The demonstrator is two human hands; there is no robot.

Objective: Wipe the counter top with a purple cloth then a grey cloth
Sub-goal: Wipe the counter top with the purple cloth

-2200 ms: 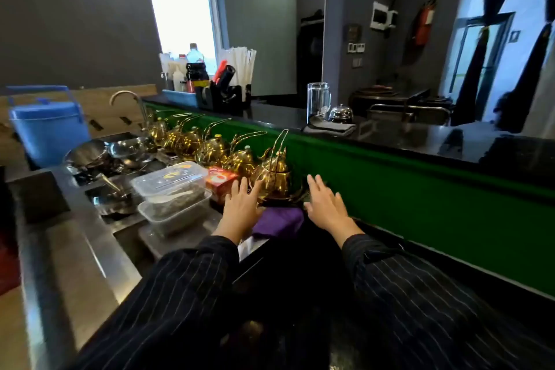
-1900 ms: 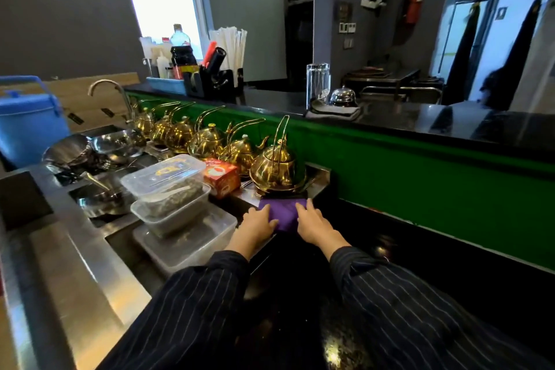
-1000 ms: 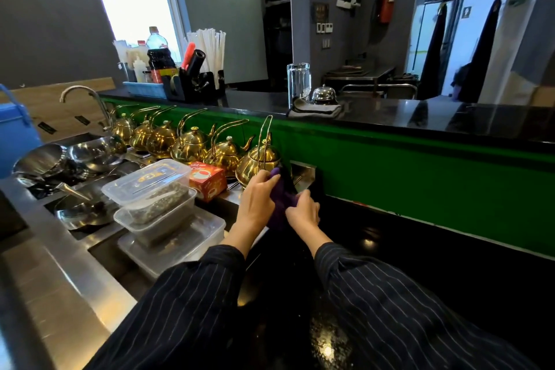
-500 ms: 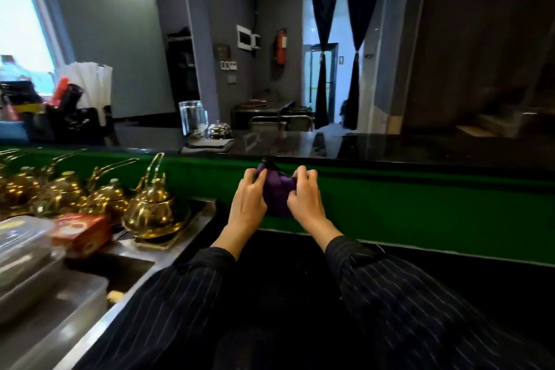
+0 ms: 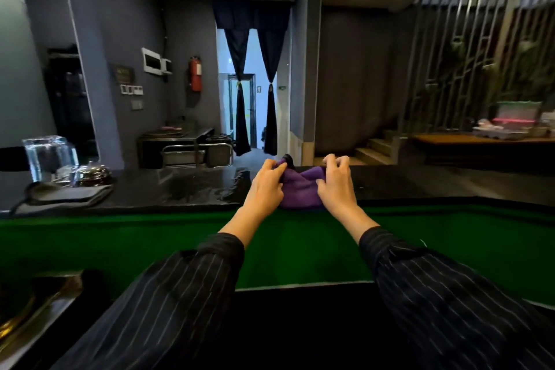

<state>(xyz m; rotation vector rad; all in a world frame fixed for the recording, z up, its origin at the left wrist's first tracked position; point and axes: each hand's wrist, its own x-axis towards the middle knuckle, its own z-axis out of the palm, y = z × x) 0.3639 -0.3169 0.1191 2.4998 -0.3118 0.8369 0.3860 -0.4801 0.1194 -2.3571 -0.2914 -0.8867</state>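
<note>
**Both hands grip purple cloth on dark bench top**

A black, glossy bench [image 5: 186, 189] runs across the middle of the frame, its top catching pale reflections, with a broad green panel [image 5: 120, 243] forming its front face below. Beyond it, in the upper half of the frame, grey walls frame a doorway hung with dark curtains [image 5: 252, 90] tied back at either side. A slatted screen [image 5: 468, 54] fills the upper right, with steps at its foot.

Two arms in dark pinstriped sleeves [image 5: 168, 303] reach in from the bottom edge toward the centre of the frame. The purple cloth [image 5: 300, 189] lies bunched on the near edge of the bench top, just right of centre, between the two hands. The left hand [image 5: 265, 186] is clamped on the cloth's left side, fingers curled over the fabric. The right hand [image 5: 336, 186] is clamped on its right side, fingertips pinching a raised fold while the rest of the cloth rests on the bench.

At the left edge of the frame, well apart from the hands, a clear glass container [image 5: 49, 156] stands on the bench beside a small domed metal bell [image 5: 93, 174], with a folded grey cloth [image 5: 69, 195] lying flat just in front of them. A red fire extinguisher [image 5: 195, 73] hangs on the far wall at upper centre-left.
</note>
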